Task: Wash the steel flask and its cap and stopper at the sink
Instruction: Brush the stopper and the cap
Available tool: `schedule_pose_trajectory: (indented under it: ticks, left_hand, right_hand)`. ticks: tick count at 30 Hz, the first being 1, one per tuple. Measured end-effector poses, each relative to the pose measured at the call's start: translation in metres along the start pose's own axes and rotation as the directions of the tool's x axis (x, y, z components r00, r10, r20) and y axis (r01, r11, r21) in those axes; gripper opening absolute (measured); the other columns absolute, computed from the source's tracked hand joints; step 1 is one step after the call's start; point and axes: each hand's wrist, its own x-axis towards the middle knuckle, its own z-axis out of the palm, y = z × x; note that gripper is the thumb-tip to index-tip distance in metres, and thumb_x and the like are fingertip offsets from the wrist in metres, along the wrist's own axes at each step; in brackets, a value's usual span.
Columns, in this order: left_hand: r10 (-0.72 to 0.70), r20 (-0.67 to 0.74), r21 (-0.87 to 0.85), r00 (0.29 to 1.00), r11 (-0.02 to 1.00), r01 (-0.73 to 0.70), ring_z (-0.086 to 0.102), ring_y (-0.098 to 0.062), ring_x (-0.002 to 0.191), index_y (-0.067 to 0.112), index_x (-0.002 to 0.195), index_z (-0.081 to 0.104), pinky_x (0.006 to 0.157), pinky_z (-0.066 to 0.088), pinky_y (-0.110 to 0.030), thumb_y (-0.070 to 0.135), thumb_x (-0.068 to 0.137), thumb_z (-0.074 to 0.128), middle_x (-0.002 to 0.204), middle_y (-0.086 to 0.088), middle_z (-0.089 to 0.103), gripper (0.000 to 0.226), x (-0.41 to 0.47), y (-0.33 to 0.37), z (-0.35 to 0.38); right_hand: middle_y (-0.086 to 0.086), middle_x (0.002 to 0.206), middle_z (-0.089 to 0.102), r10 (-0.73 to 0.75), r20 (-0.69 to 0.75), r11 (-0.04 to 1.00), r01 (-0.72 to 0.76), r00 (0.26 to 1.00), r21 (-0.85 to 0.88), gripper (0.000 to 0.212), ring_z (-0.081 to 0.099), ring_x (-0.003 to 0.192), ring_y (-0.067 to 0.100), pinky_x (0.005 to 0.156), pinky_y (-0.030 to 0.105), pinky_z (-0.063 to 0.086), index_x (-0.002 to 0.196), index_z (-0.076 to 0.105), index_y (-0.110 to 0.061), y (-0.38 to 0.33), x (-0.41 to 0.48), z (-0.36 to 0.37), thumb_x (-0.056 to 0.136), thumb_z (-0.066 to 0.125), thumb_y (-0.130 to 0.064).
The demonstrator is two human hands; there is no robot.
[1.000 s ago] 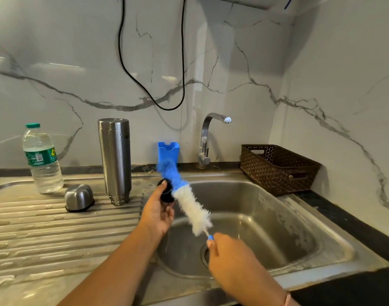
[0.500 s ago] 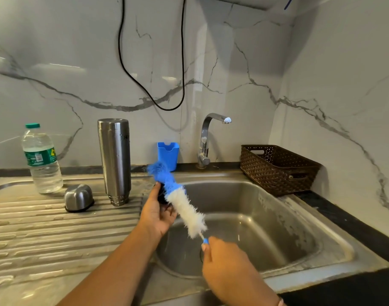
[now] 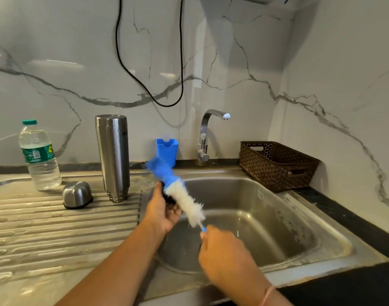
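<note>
Over the sink's [image 3: 266, 217] left edge, the left hand [image 3: 161, 212] curls round the black stopper [image 3: 167, 196]. The right hand [image 3: 224, 250] grips the brush [image 3: 184, 199] handle, with the bristles against the stopper. Left of the sink stand the flask [image 3: 113, 155], the cap [image 3: 77, 194] and a bottle [image 3: 39, 155]. The flask's dark mark and the bottle's green label are unreadable.

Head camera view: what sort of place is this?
Probably a home kitchen: a steel sink with a ribbed drainboard, a tap below a marble-look wall, and a steel flask standing on the drainboard.
</note>
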Motion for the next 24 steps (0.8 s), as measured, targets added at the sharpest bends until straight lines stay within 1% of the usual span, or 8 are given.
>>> schedule_pose_trajectory:
  ticks: [2,5,10,14,16,19,22,24]
  left_hand:
    - [-0.004,0.000,0.050,1.000,0.999,0.004,0.061,-0.019,0.076,0.008,0.099,0.060,0.065,0.050,-0.026,0.038,0.089,0.061,0.087,-0.010,0.065,0.032,-0.003,-0.005,0.005]
    - [0.015,0.050,0.013,0.999,1.000,-0.015,0.060,-0.025,0.086,0.004,0.098,0.058,0.077,0.051,-0.031,0.019,0.089,0.062,0.098,-0.016,0.062,0.018,-0.005,-0.003,0.007]
    - [0.071,0.011,-0.119,0.997,0.991,-0.069,0.064,-0.024,0.083,0.012,0.106,0.059,0.065,0.054,-0.043,0.030,0.097,0.050,0.098,-0.011,0.066,0.022,0.002,0.010,-0.004]
    - [0.006,-0.006,0.043,1.000,0.999,-0.006,0.061,-0.017,0.077,0.010,0.102,0.062,0.068,0.048,-0.027,0.040,0.090,0.058,0.081,-0.008,0.070,0.032,-0.001,0.001,-0.001]
    - [0.006,0.031,0.084,1.000,0.996,-0.008,0.059,-0.017,0.077,0.007,0.092,0.061,0.070,0.046,-0.024,0.029,0.088,0.064,0.076,-0.009,0.069,0.023,-0.006,-0.004,0.007]
    - [0.034,0.074,-0.013,0.997,0.999,-0.033,0.061,-0.023,0.086,0.003,0.094,0.059,0.079,0.054,-0.034,0.015,0.089,0.062,0.093,-0.015,0.064,0.013,-0.009,0.000,0.008]
    - [0.055,0.078,-0.143,0.995,0.989,-0.044,0.062,-0.025,0.085,0.010,0.110,0.060,0.054,0.059,-0.038,0.024,0.093,0.054,0.095,-0.014,0.064,0.023,0.001,0.009,-0.005]
    - [0.036,0.086,-0.200,0.996,0.980,-0.018,0.060,-0.030,0.087,0.013,0.118,0.058,0.047,0.056,-0.042,0.031,0.097,0.047,0.096,-0.015,0.063,0.030,0.004,0.012,-0.011]
  right_hand:
    - [0.011,0.121,0.059,0.033,-0.047,0.999,-0.032,0.998,0.015,0.028,0.055,0.113,0.031,0.081,0.031,0.040,0.116,0.052,-0.014,0.003,0.015,-0.007,0.100,0.033,-0.026]
    - [0.010,0.119,0.060,0.029,-0.058,0.999,-0.028,0.998,0.018,0.027,0.056,0.111,0.031,0.077,0.031,0.038,0.115,0.052,-0.014,0.006,0.021,-0.011,0.099,0.033,-0.024]
    - [0.005,0.123,0.056,0.008,0.071,1.000,-0.008,0.997,-0.007,0.030,0.053,0.117,0.026,0.091,0.033,0.041,0.122,0.044,-0.020,0.003,-0.013,0.011,0.101,0.027,-0.033]
    - [0.009,0.119,0.060,0.033,-0.020,0.999,-0.033,0.999,-0.023,0.028,0.056,0.113,0.029,0.084,0.032,0.041,0.115,0.050,-0.016,0.007,0.003,-0.002,0.101,0.030,-0.029]
    - [0.011,0.116,0.062,0.023,-0.079,1.000,-0.024,0.997,-0.013,0.024,0.057,0.110,0.031,0.079,0.030,0.039,0.110,0.052,-0.015,0.009,0.017,-0.014,0.099,0.033,-0.025]
    - [0.011,0.115,0.062,-0.013,-0.079,1.000,0.012,0.997,-0.007,0.021,0.057,0.108,0.031,0.076,0.031,0.037,0.106,0.051,-0.016,0.007,0.017,-0.022,0.100,0.033,-0.026]
    - [0.008,0.114,0.060,-0.047,0.022,0.998,0.048,0.999,-0.046,0.024,0.056,0.113,0.028,0.084,0.033,0.041,0.111,0.049,-0.020,0.001,-0.007,-0.008,0.101,0.030,-0.032]
    - [0.005,0.099,0.054,-0.064,0.061,0.998,0.064,0.996,-0.009,0.017,0.056,0.112,0.026,0.079,0.033,0.037,0.101,0.041,-0.023,-0.002,-0.019,-0.001,0.101,0.028,-0.034]
